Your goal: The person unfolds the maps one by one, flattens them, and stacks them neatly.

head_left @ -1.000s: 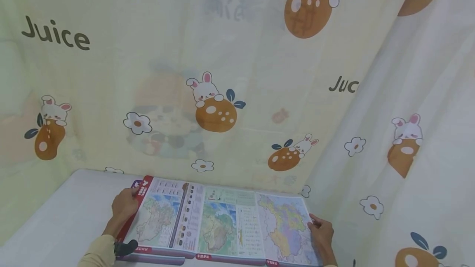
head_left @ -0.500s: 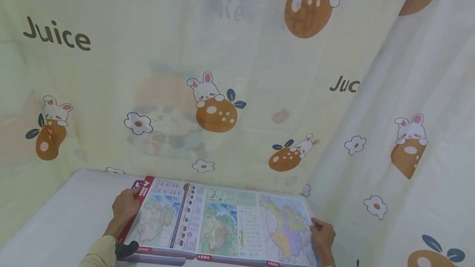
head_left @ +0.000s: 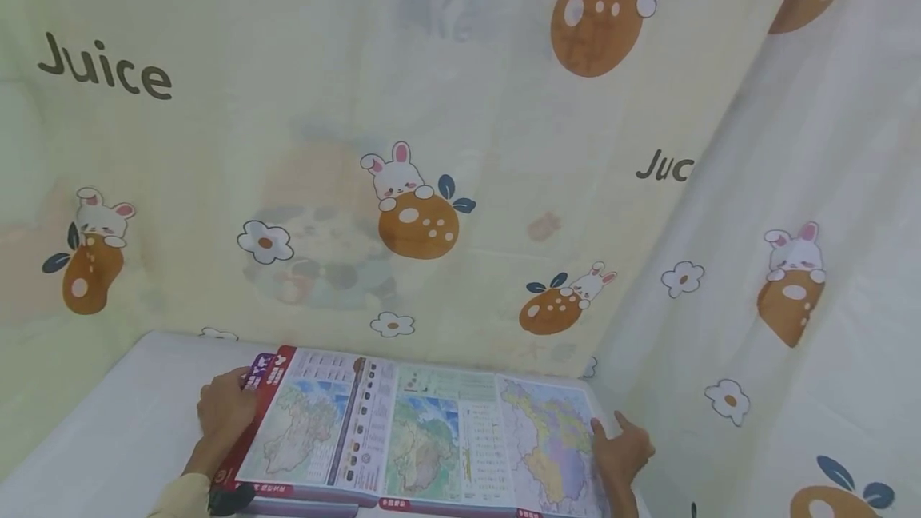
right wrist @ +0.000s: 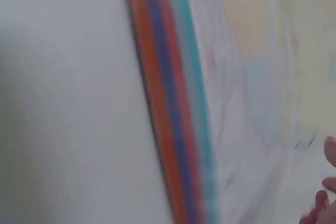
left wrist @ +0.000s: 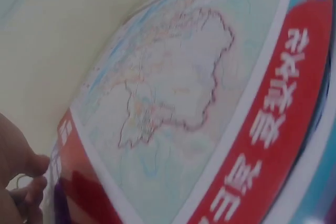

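Observation:
A fold-out map booklet [head_left: 424,430] lies spread on the white table, several coloured map panels side by side with red tabs along the near edge. My left hand [head_left: 225,408] is at its left end, thumb and fingertips closed at the edge beside a purple strip [head_left: 257,370] that shows past the red border [head_left: 273,378]. In the left wrist view, the thumb and fingers [left wrist: 35,165] meet right at that edge. My right hand [head_left: 624,448] is at the right end, thumb by the map's edge and index finger extended away from it.
The white table [head_left: 129,406] extends left of the booklet. A pale curtain [head_left: 324,86] printed with rabbits and orange fruit hangs close behind it, and another curtain [head_left: 827,390] hangs along the right side.
My left hand has shifted left, and more of the purple strip shows beside the red border. My right hand has loosened from the right edge, its index finger now spread from the thumb.

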Available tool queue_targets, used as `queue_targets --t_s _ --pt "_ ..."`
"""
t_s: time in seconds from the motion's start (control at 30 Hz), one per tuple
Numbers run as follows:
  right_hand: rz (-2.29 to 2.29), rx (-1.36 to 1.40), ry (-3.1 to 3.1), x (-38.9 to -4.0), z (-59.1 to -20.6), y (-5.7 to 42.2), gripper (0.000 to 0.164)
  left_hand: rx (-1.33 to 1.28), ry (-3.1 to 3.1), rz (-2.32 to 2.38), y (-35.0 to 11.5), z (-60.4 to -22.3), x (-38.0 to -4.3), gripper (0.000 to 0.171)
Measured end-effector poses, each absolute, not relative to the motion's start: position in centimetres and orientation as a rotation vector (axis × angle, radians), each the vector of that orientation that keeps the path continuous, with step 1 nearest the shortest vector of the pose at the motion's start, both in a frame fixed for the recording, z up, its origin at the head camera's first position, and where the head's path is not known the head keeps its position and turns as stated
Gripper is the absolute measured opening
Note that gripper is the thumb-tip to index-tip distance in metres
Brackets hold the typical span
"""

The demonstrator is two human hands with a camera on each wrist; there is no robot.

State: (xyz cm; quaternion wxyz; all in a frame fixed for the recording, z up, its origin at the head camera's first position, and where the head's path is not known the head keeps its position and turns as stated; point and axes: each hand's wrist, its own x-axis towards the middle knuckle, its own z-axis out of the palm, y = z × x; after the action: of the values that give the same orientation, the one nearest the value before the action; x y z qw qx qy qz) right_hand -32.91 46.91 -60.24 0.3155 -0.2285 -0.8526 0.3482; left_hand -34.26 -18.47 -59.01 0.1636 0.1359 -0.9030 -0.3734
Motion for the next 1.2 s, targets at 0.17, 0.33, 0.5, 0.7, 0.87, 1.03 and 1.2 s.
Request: queue_targets --t_s 0.17,0.33,0.5,0.7,0.87,1.03,1.2 --pt "0.707 -0.394 -2.405 -31.1 -56.8 40.0 0.057 0.238 -2.596 -0.920 -20.2 -59.4 -34.3 0.045" --pt "0.622 -0.122 -2.642 -28.4 -56.4 31.0 0.065 0.055 -2.640 -0.781 -21.8 -59.8 -34.8 0.048" --pt "0.599 0.093 -2.830 -25.7 -57.5 23.2 0.075 -0.073 -2.657 -0.736 -22.3 -60.1 -35.5 0.053" --pt "0.497 0.194 -2.962 -24.3 -59.9 17.2 0.090 -0.164 -2.650 -0.695 -22.3 -60.5 -36.1 0.054" --pt "0.458 0.177 -3.050 -24.4 -61.0 16.3 0.098 -0.192 -2.678 -0.674 -21.9 -60.7 -36.6 0.052" --pt "0.401 0.240 -3.100 -24.9 -60.8 16.8 0.099 -0.198 -2.702 -0.617 -22.0 -61.1 -36.7 0.051" --pt "0.483 0.268 -3.135 -25.4 -60.2 17.2 0.098 -0.211 -2.696 -0.599 -22.1 -61.4 -36.8 0.051"
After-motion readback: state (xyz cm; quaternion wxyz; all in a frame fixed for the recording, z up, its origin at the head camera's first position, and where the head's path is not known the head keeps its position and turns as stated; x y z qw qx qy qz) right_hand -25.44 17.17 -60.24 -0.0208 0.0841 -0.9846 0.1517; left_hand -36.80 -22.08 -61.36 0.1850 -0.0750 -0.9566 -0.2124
